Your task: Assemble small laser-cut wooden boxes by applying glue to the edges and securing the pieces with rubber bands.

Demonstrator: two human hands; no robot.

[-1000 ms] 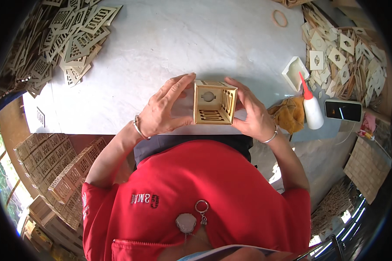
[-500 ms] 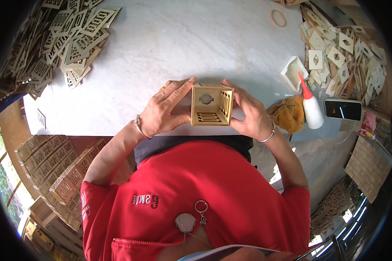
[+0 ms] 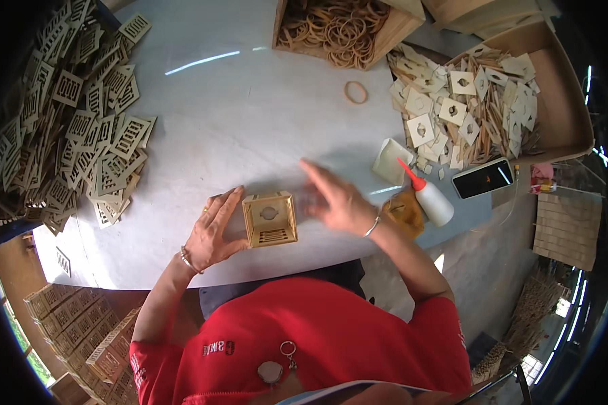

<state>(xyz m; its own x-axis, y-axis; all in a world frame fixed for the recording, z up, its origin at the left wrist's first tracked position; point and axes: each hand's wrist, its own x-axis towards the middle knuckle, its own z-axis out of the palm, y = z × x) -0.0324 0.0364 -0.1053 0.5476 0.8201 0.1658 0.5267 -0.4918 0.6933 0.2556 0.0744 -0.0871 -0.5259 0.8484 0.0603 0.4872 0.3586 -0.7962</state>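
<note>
A small open-topped wooden box (image 3: 294, 219) with slotted walls and a round cut-out in the panel inside stands on the table near its front edge. My left hand (image 3: 213, 233) spans its left side, fingers at the far corner and thumb by the near corner, holding it. Off the box's right side, my right hand (image 3: 341, 202) is raised with nothing in it, fingers stretched out and partly blurred. Right of that hand lie a white glue bottle (image 3: 436, 204) with a red nozzle, a brown cloth (image 3: 403, 210) and a small white tray (image 3: 390, 160).
Slotted wooden panels (image 3: 81, 128) pile up at the left. A wooden box of rubber bands (image 3: 338, 34) stands at the back, with a loose rubber band (image 3: 356, 92) nearby. Right are heaped panels with cut-outs (image 3: 452, 111) and a phone (image 3: 483, 178). Stacked slotted boxes (image 3: 71, 314) stand lower left.
My right hand has let go of the box and moved away from its side. My left hand stays on the box. The whole view has shifted, bringing the rubber-band box into sight.
</note>
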